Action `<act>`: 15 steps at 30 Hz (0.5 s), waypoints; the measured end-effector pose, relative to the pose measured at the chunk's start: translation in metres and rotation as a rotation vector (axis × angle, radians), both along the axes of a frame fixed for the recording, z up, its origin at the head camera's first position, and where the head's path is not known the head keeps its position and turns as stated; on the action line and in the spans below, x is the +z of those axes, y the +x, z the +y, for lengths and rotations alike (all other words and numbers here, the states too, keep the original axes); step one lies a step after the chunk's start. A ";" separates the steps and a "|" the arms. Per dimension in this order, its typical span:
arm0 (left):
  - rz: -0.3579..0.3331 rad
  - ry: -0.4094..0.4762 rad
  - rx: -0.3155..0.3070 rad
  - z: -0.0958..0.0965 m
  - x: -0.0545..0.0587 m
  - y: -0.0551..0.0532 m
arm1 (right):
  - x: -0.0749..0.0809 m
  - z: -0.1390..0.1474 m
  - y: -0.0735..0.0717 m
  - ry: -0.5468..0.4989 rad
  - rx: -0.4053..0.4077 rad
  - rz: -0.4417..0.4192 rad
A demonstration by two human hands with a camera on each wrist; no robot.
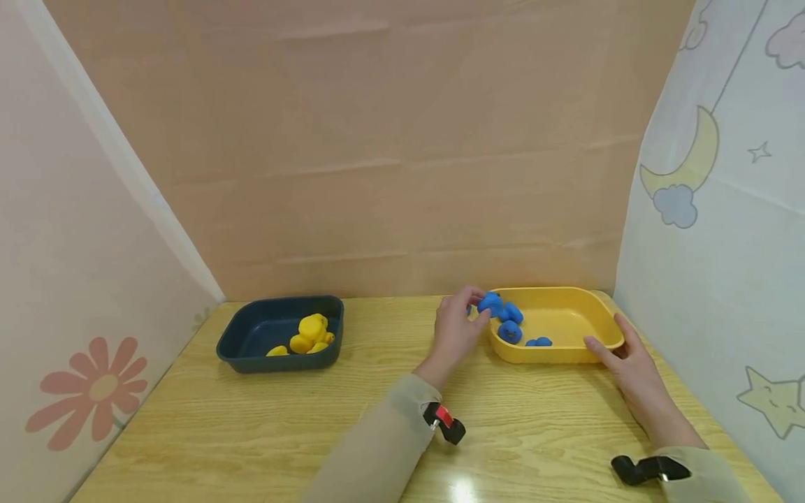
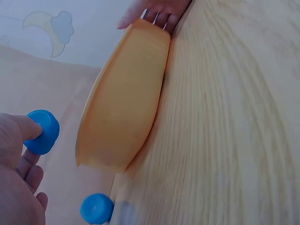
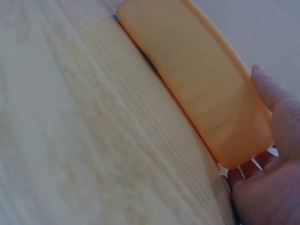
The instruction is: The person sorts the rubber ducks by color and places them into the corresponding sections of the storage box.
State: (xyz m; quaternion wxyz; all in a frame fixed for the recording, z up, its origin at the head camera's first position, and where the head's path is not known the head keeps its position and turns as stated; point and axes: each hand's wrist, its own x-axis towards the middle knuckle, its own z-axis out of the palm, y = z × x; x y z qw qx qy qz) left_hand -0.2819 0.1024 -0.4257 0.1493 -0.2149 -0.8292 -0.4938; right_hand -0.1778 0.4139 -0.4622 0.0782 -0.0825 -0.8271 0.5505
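Observation:
My left hand [image 1: 458,325] pinches a blue rubber duck [image 1: 490,304] between thumb and fingers, beside the left rim of the yellow tray [image 1: 547,355]. In the left wrist view the held duck [image 2: 43,132] shows its flat, rounded underside. A second blue duck [image 2: 96,208] rests on the table behind that hand, mostly hidden by it in the head view. Inside the tray's left part lie several blue ducks [image 1: 510,332]. My right hand [image 1: 635,370] grips the tray's right end, thumb at the front rim and fingers around the outside wall [image 3: 243,154].
A dark blue tray [image 1: 277,364] stands at the left of the wooden table [image 1: 377,391], holding several yellow ducks [image 1: 311,328]. A brown paper backdrop [image 1: 402,175] rises behind the table, and a patterned white sheet [image 1: 717,279] borders the right side.

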 end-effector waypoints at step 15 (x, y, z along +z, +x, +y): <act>0.056 -0.157 -0.032 0.036 0.000 0.019 | 0.002 0.000 0.000 0.019 -0.009 -0.011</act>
